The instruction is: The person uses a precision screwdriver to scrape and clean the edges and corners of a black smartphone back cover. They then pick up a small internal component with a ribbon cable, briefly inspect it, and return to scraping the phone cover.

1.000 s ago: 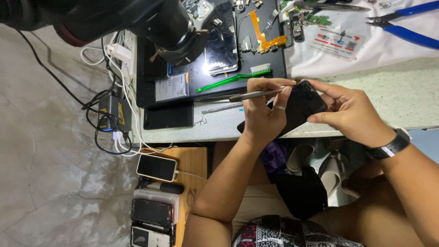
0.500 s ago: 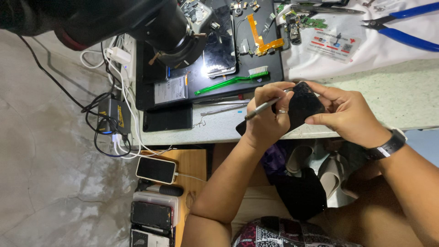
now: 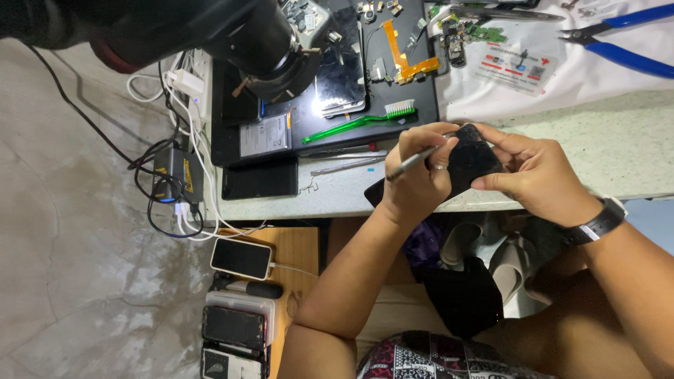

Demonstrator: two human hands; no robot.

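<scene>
My left hand (image 3: 415,181) grips a thin metal tool (image 3: 411,163) like a pen, its tip at the upper edge of a black phone (image 3: 472,160). My right hand (image 3: 537,175), with a black watch (image 3: 598,223) on the wrist, holds that phone from the right side, fingers curled over its top. The phone is tilted up over the front edge of the pale green table (image 3: 618,147). My left fingers also rest against the phone's left side.
A black work mat (image 3: 309,133) carries a green toothbrush (image 3: 358,121), a phone screen (image 3: 340,77), an orange flex cable (image 3: 404,60) and small parts. Blue pliers (image 3: 618,45) lie on white cloth. A microscope (image 3: 239,35) hangs overhead. Cables, a charger and several phones (image 3: 241,257) sit at the left.
The metal tool has swung from lying nearly level, pointing left, to a steeper tilt with its tip at the phone's edge. Both hands stayed on the phone.
</scene>
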